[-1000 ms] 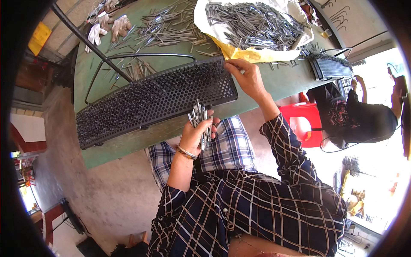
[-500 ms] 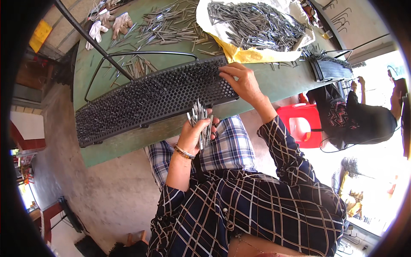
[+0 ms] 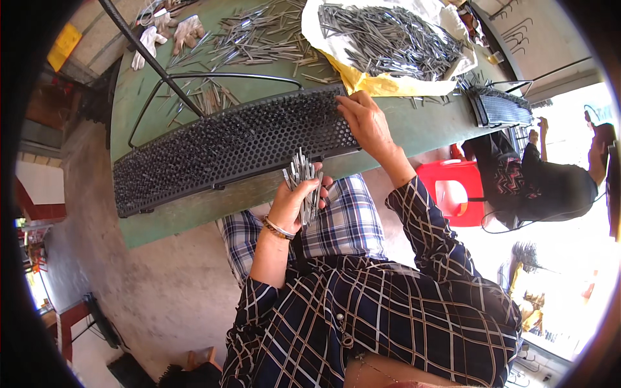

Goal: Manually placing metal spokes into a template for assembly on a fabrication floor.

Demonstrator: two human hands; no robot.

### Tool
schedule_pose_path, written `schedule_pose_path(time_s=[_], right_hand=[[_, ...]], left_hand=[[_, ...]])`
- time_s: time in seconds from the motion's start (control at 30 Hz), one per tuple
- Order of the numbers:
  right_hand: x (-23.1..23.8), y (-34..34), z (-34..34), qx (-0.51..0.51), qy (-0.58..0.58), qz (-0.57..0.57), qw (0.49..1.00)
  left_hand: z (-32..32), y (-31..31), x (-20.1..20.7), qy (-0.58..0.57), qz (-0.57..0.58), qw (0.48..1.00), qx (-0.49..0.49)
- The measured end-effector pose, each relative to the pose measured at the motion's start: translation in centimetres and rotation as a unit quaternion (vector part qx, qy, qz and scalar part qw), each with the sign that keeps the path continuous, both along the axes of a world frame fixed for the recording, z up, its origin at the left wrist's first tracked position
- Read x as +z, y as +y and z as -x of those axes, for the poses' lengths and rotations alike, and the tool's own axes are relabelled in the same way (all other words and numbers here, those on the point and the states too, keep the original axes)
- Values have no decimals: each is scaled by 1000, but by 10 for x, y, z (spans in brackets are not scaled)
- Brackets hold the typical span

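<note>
My left hand (image 3: 290, 205) is closed round a bundle of thin grey metal strips (image 3: 301, 173), their ends fanning up past my thumb. It is just in front of a long black perforated rack (image 3: 284, 147), which lies at a slant across the table. Short dark pieces stand upright in many of the rack's holes, most densely on the left; bare holes show toward the right. My right hand (image 3: 370, 126) is at the rack's far right end, its thumb and fingers drawn together over the holes. Whatever is between those fingertips is too small to make out.
Behind the rack, loose strips (image 3: 259, 42) lie scattered on the green table (image 3: 162, 227). A larger heap (image 3: 394, 39) rests on a white and yellow sack (image 3: 375, 84). Gloves (image 3: 187, 32) lie far left. At right are a second rack (image 3: 501, 107), a red stool (image 3: 479, 178) and another person (image 3: 550, 171).
My right hand has shifted slightly at the rack's right end, its fingers drawn closer together. The left hand keeps its bundle in the same place.
</note>
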State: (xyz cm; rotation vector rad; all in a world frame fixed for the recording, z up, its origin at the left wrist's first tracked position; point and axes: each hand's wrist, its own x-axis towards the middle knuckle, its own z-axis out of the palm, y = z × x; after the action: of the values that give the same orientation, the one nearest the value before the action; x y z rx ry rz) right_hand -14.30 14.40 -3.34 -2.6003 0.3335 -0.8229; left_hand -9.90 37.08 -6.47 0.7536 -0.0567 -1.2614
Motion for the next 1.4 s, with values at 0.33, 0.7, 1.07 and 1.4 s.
schedule_pose_path(time_s=[0.33, 0.7, 1.07, 1.4], right_hand=[[26, 40, 6, 77, 56, -215, 972], [21, 67, -18, 114, 99, -477, 866], [6, 85, -70, 58, -7, -404, 913], [0, 95, -78, 159, -41, -127, 978]], left_hand=[[-2, 8, 5, -27, 11, 1000, 6], [-7, 23, 6, -86, 10, 996, -12], [-10, 29, -2, -49, -2, 999, 14], [-7, 34, -7, -32, 9, 999, 20]])
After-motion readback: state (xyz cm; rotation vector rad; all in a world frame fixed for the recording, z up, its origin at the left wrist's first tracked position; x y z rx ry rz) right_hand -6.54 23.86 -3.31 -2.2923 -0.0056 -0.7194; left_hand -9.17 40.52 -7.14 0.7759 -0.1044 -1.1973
